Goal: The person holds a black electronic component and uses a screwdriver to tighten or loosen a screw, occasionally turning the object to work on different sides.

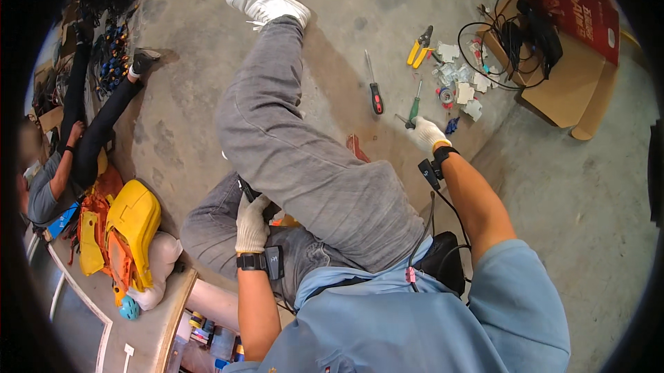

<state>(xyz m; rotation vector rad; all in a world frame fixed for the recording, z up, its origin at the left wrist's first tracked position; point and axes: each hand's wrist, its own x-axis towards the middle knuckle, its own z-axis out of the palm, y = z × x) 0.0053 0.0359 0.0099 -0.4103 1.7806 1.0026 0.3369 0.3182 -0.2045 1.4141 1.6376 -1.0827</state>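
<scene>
Farthest left of the left hand, a co-worker (50, 186) sits on the floor; nearer to that hand lies a yellow shell (136, 215). The gloved left hand (252, 226) is by the bent leg, its fingers curled round a black thing (246, 188) that juts out beyond them; the leg hides the rest.

Left of the right hand and farther out lies the red screwdriver (375, 98), well apart from it. The green screwdriver (416, 106) is right at the right hand's (427, 134) fingertips, handle toward the glove, shaft pointing away. Those fingers are drawn together, but whether they pinch the handle or only touch it, I cannot tell. The step looks like picking up or laying down this tool; lifting it would call for a firm close on the handle, letting go for spreading the fingers.

Beyond the green tool are the pliers (419, 47); farther right of the hand, white pieces (465, 92), then the box (564, 96).
</scene>
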